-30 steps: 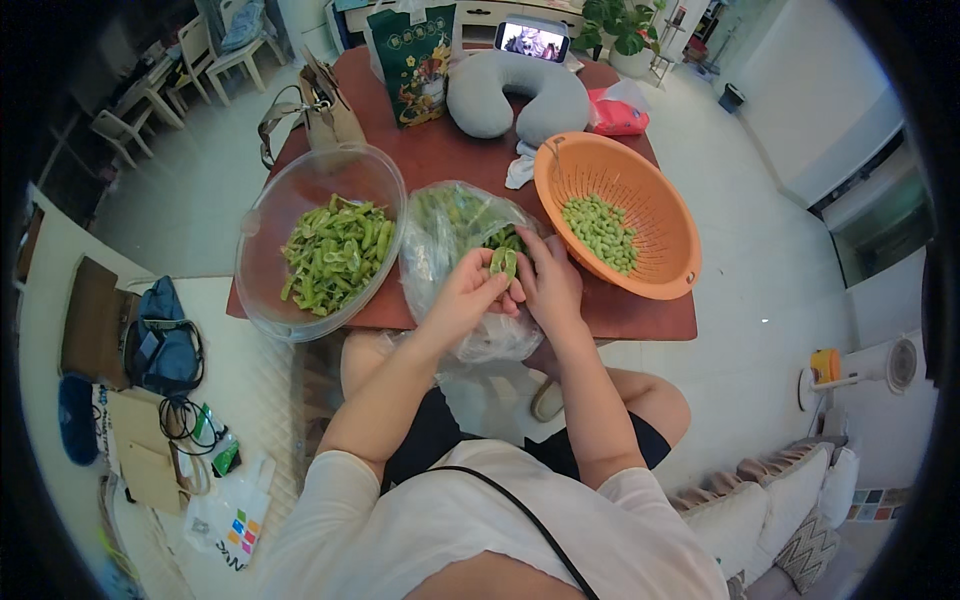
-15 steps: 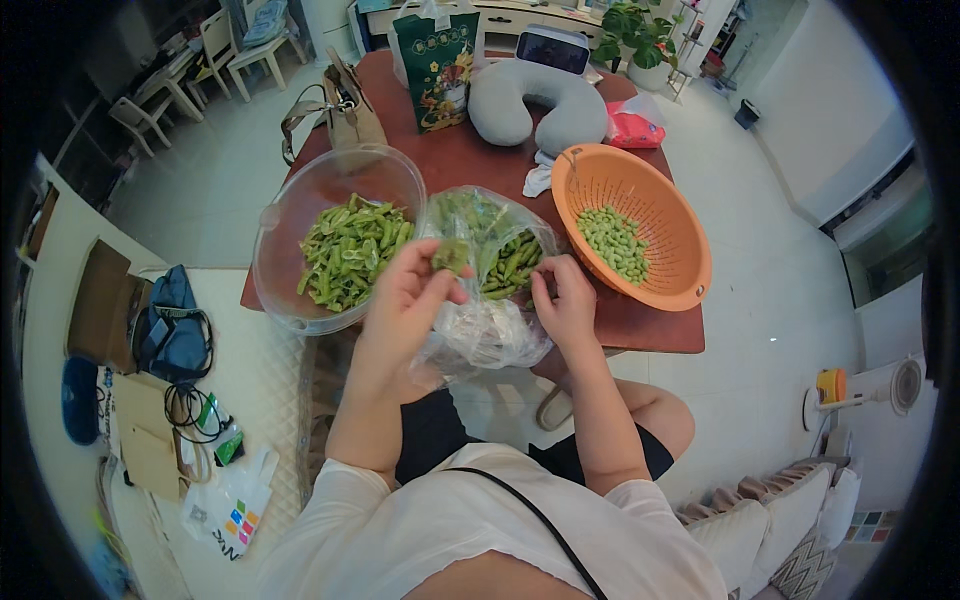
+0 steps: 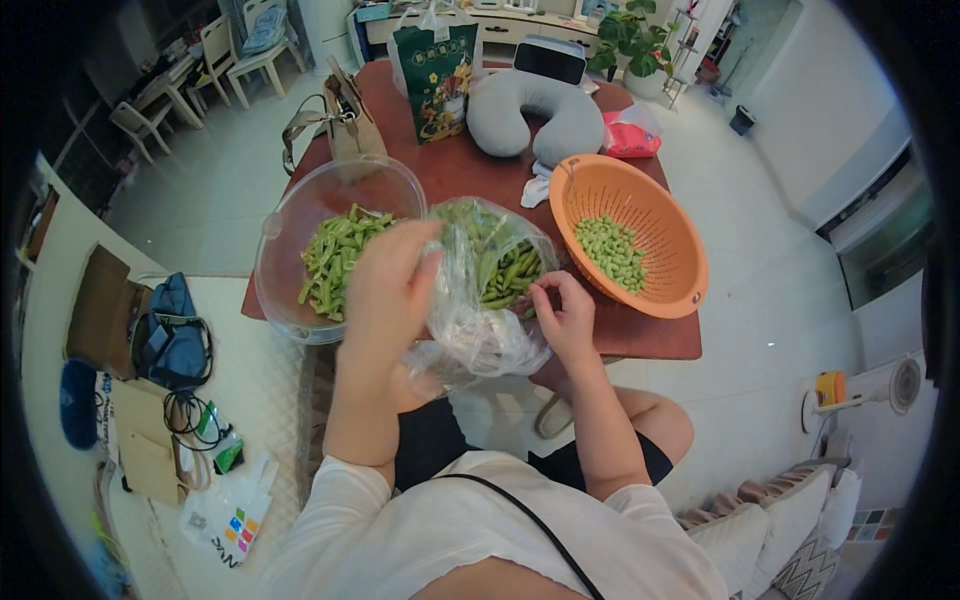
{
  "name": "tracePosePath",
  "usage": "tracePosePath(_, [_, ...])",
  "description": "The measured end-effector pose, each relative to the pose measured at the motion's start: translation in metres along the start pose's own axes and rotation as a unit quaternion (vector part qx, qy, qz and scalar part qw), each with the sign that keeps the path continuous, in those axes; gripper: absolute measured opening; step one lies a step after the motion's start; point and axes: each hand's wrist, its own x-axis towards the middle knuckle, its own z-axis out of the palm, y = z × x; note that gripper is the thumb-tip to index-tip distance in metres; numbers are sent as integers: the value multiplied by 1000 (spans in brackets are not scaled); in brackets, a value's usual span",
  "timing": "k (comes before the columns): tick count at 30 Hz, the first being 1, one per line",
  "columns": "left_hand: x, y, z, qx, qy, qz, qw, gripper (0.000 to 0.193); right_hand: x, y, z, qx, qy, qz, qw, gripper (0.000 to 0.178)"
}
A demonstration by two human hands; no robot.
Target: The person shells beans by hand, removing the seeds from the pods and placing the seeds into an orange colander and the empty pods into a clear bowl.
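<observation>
Inside a crinkled clear plastic bag [image 3: 480, 340], slender pods [image 3: 512, 277].

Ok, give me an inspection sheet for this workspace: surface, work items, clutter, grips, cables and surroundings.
Surface: reddish-brown table, partly covered.
Work items: clear bowl with pods at left; clear plastic bag with pods in the middle; orange colander with shelled beans at right.
Clutter: handbag, green bag, grey neck pillow, phone and pink packet toward the far side.
Grips: left grip blurred, near the clear bowl; right grip at the bag's opening; whether either holds anything unclear.
Cables: coiled black cable at left, off the table; black cord across the white shirt.
Surroundings: pale floor, chairs at upper left, potted plant beyond.
</observation>
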Motion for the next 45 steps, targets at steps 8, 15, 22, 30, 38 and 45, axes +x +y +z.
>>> tracePosePath(8, [-26,8,90,-66,-128,105,984,33,1,2,5,33,-2,-44,999,13])
tracePosePath(15, [-29,0,96,-76,-119,97,985,23,2,-3,2,21,-3,-79,997,13])
tracePosePath(22, [-28,0,92,-54,-108,109,987,16,6,-6,3,-106,-67,-94,988,9])
tracePosePath(30, [-27,-1,92,-50,-121,117,984,18,5,-6,0,-97,-89,-87,987,11])
tracePosePath(38, [-28,-2,95,-85,-129,138,978,9,1,0,-1,5,-68,-87,994,11])
tracePosePath(45, [-38,0,103,-137,-162,104,972,10,-3,1,-4,76,-74,-45,993,9])
